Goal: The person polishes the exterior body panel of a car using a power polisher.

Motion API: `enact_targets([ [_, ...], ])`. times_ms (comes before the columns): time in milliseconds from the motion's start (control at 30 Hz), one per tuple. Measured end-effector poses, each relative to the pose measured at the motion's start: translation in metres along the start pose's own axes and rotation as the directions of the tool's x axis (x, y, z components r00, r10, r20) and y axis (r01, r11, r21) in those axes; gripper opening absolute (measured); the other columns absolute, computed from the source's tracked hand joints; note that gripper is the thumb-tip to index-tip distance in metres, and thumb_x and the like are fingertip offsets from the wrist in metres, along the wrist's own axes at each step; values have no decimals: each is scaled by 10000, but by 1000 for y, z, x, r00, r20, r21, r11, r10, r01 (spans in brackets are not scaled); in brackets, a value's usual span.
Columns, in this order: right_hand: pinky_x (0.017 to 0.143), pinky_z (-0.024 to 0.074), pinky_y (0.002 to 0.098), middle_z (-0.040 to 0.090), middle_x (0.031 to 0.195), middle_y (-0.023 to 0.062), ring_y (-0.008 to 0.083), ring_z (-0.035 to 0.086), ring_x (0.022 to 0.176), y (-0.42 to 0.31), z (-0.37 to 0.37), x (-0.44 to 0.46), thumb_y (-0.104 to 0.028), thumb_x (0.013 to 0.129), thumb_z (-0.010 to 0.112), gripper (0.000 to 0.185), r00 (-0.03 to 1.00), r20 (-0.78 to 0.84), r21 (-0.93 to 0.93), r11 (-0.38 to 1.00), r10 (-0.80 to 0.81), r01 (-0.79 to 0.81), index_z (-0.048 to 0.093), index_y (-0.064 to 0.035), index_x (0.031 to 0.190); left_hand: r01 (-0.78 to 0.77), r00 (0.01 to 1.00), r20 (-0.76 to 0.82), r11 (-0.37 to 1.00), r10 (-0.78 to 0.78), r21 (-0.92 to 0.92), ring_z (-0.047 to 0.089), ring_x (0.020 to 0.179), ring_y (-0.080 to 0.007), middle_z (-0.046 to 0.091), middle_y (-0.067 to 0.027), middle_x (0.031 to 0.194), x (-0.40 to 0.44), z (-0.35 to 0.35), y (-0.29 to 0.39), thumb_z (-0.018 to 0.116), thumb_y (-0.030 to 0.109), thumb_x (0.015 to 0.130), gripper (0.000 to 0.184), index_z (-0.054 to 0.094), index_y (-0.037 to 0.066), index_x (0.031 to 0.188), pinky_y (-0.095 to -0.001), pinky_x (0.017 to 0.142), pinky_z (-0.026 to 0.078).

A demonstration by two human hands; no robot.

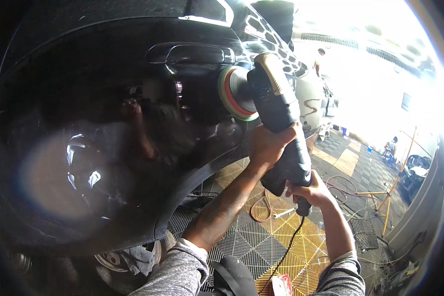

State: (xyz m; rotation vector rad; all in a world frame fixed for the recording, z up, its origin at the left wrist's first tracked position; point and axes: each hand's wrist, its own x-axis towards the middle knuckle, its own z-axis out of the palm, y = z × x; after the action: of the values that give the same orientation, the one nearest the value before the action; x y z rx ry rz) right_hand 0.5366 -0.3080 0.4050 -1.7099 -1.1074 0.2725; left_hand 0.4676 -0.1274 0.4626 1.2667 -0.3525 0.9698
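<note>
A black power polisher [276, 106] with a tan top spans the middle of the view, its head up and its cord end down. My left hand [272, 144] is closed around the middle of its body. Lower down, my right hand [310, 190] grips the rear handle, where a black cord hangs. The round pad [232, 93], edged in green and orange, faces the glossy dark car panel [118, 103] below a door handle [200, 53]; I cannot tell how firmly it touches. White smears [93, 178] mark the panel at lower left.
Grey and yellow tiles [254, 241] cover the floor, with a red hose [343, 185] lying across them. A yellow tripod stand [387, 202] is at right. Another person [319, 59] is farther back. A red and white item [281, 285] lies near the bottom.
</note>
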Motion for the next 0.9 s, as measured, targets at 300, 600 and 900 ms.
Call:
enact_targets([
  [300,567,531,295,706,755,70,127,643,582,-13,2,0,-208,813,764,284,999,37,-41,999,28,-27,656,-3,977,-96,995,-34,995,95,-28,656,750,-82,737,-21,875,-5,-2,10,781,193,822,244,757,14,986,-288,695,523],
  [600,565,538,300,700,755,80,130,644,581,-7,3,-9,-177,818,763,281,997,-31,61,996,65,-63,633,6,987,66,997,50,991,-60,-119,633,735,-78,720,-2,860,5,6,-5,780,214,821,271,749,4,990,-282,683,515],
  [900,593,545,283,704,769,56,118,661,630,-3,17,-1,-168,805,767,254,998,63,31,999,14,-16,661,-9,972,-75,997,0,997,76,-29,677,776,-111,739,-34,873,-11,-13,4,780,203,799,266,745,20,989,-306,715,531],
])
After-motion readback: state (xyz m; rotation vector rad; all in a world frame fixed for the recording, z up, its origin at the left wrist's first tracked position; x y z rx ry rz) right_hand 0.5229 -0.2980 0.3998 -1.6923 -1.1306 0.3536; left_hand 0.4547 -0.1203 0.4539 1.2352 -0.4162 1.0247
